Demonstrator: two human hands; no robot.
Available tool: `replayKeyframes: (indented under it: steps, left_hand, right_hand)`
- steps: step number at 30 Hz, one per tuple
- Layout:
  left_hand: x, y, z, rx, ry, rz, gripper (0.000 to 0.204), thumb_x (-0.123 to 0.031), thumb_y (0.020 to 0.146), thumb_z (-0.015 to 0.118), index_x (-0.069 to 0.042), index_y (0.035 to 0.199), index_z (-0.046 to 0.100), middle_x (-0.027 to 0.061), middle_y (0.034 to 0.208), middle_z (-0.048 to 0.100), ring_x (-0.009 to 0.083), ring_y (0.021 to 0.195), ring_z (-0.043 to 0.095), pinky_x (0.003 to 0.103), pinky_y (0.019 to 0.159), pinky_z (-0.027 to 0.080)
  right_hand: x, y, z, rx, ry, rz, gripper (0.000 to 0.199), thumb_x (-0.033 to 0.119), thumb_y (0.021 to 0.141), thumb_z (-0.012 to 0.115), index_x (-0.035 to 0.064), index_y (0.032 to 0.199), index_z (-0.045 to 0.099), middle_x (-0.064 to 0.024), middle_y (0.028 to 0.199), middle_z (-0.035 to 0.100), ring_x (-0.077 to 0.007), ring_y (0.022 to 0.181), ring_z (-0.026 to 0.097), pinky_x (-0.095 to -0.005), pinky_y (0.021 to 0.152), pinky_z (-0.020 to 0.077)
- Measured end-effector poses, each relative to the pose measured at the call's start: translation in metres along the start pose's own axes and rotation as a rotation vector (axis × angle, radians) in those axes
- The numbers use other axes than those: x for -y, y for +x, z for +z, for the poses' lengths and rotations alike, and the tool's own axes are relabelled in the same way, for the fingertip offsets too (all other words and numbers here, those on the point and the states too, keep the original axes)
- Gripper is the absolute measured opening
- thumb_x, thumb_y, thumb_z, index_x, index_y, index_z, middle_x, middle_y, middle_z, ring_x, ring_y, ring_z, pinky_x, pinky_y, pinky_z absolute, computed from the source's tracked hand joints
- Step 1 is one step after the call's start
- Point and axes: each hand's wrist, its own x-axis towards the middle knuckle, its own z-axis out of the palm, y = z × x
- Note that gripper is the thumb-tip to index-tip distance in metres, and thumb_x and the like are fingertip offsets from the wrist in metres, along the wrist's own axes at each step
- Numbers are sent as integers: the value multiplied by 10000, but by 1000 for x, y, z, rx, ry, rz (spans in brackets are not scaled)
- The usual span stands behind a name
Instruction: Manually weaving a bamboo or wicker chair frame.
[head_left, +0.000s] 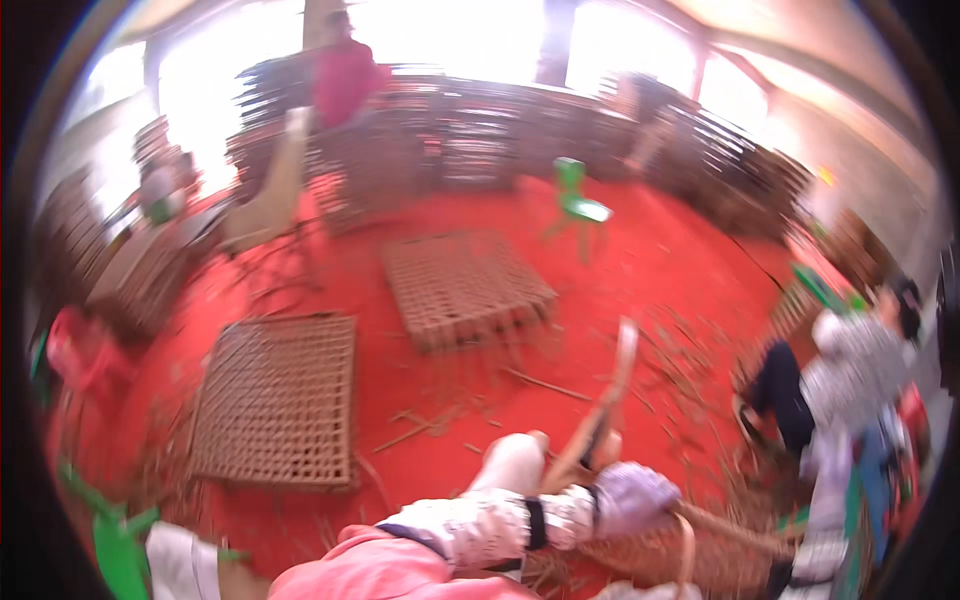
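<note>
A pale patterned sleeve (465, 530) with a dark band runs rightward from the pink garment at the lower edge. At its end is my left hand (636, 494), in what looks like a lavender glove, its fingers smeared by motion. Close by, a long brown strip (610, 395) with a whitish tip slants upward; I cannot tell what grips it. A bent cane strip (687, 550) curves down beside the hand, over a brown bundle (645, 553). A rounded white shape (512, 463) lies beyond the sleeve. My right hand cannot be made out.
Two brown woven panels (275, 400) (465, 285) lie on the red floor among scattered strips. A green chair (575, 205) stands beyond. At right sits a person (850, 370); another in red (345, 80) is by stacked panels (480, 135). Green furniture (118, 550) is at lower left.
</note>
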Motion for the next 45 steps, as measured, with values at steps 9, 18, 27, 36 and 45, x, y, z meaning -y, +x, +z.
replayKeyframes:
  steps: [9, 18, 27, 36, 45]
  left_hand:
    - [-2, -11, -5, 242, 104, -68, 349, -421, 822, 532, -81, 897, 506, 65, 733, 557, 242, 676, 590, 366, 578, 474]
    - [1, -11, -6, 221, 89, -28, 319, -417, 817, 538, -108, 883, 497, 51, 737, 554, 242, 676, 596, 361, 573, 471]
    - [-5, -17, -15, 217, 93, -39, 322, -424, 810, 551, -107, 846, 510, 49, 668, 546, 232, 626, 593, 353, 557, 481]
    - [-6, -10, -15, 368, 82, -66, 196, -306, 779, 574, -131, 846, 519, 33, 749, 562, 218, 681, 601, 356, 582, 477]
    - [-11, -16, -18, 448, 104, -76, 331, -406, 777, 590, -93, 839, 500, 64, 699, 552, 233, 648, 607, 359, 559, 488]
  right_hand:
    - [16, -154, 102, 628, -491, -627, 365, 102, 827, 623, -13, 1162, 533, -129, 1048, 608, -242, 937, 596, -326, 846, 463]
    - [-14, -170, 136, 524, 14, -492, 218, 99, 850, 614, -17, 1034, 595, -122, 973, 632, -229, 909, 598, -326, 817, 479]
    - [1, -183, 144, 307, 506, 117, 385, 328, 952, 437, -33, 987, 564, -139, 885, 634, -225, 815, 612, -355, 800, 491]
    - [-25, -176, 157, 243, 709, 31, 359, 391, 935, 447, 74, 768, 464, -59, 562, 484, -184, 473, 480, -359, 508, 470]
    - [17, -185, 161, 164, 858, 366, 375, 374, 949, 423, 90, 706, 453, -7, 448, 320, -124, 352, 296, -321, 349, 390]
